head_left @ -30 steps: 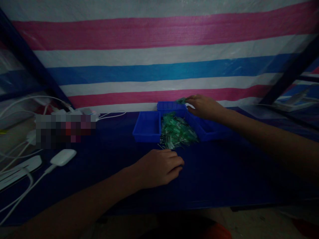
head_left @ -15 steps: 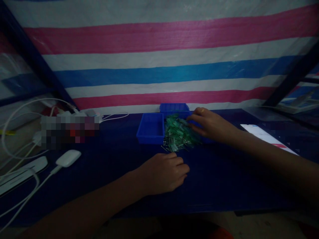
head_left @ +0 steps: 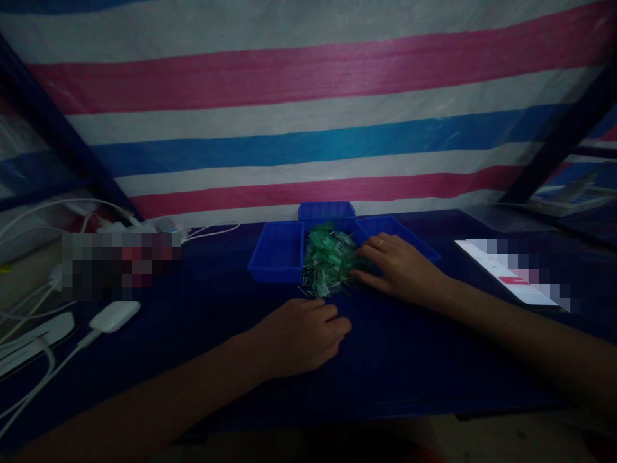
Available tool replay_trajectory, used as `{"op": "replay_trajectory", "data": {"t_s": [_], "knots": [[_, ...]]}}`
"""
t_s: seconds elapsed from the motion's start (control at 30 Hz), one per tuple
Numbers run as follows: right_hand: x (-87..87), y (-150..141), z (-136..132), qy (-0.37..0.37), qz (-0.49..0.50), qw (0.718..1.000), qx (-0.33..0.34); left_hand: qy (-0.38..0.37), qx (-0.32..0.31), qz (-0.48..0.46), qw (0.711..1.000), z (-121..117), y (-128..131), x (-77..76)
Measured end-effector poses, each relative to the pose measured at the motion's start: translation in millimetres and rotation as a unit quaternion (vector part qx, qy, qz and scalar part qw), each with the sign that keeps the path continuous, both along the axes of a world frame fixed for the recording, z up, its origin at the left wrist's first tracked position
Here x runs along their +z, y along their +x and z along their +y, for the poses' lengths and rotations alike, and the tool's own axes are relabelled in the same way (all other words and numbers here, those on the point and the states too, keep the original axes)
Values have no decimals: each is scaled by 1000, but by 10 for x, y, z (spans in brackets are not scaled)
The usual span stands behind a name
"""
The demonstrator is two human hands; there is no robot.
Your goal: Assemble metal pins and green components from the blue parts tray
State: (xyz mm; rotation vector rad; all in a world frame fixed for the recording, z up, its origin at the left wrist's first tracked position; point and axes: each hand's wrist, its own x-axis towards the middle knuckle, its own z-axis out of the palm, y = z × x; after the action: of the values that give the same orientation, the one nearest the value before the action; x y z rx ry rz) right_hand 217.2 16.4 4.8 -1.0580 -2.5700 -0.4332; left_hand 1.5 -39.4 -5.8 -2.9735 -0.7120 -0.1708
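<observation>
A heap of small green translucent plastic pieces [head_left: 332,247] mixed with thin metal screws or nails [head_left: 307,283] lies on the dark blue table. My right hand [head_left: 398,267], with a ring on one finger, rests at the heap's right side. Its fingers are apart and reach to the pieces; nothing shows in its grasp. In front of the heap, my left hand [head_left: 306,337] lies low over the table, fingers curled in. Whatever it may hold is hidden. Around the heap stand a left blue bin [head_left: 278,275], a rear blue bin [head_left: 326,211] and a right blue bin [head_left: 402,235].
A lit phone or tablet [head_left: 511,280] lies at the right. On the left are a white charger [head_left: 116,316], white cables [head_left: 48,392] and a blurred-out clutter. Behind the table [head_left: 409,360] hangs a striped plastic sheet [head_left: 308,83].
My right hand has come down and nearer, from above the heap's back right to its right side, uncovering the right bin. My left hand stays curled. The whole view has shifted slightly.
</observation>
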Motion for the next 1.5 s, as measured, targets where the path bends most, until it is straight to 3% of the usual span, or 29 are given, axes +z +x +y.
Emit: {"op": "replay_trajectory", "data": {"t_s": [0.17,0.33,0.53,0.63,0.73,0.87,0.97,1.13,1.37,1.5], "knots": [[-27,46,-77,-20,-8,1000,13,58,-47,27,997,7,127,13],[-20,39,-121,-31,-26,999,21,51,-69,-16,996,80,112,-92],[-8,72,-116,2,46,998,40,76,-83,-26,993,85,51,-101],[20,81,-147,54,117,990,61,105,-54,-46,992,63,53,-81],[82,73,-223,64,175,981,59,119,28,-80,989,62,57,-40],[161,40,-312,-29,221,973,56,97,142,-116,978,84,41,27],[171,15,-320,-130,259,956,55,78,165,-127,975,93,27,29],[144,18,-292,-299,245,919,76,44,135,-129,981,98,32,-39],[136,20,-317,-322,132,930,123,-19,42,-91,995,105,30,-57],[152,-5,-345,-353,90,920,146,-19,32,-70,997,94,34,-41]]}}
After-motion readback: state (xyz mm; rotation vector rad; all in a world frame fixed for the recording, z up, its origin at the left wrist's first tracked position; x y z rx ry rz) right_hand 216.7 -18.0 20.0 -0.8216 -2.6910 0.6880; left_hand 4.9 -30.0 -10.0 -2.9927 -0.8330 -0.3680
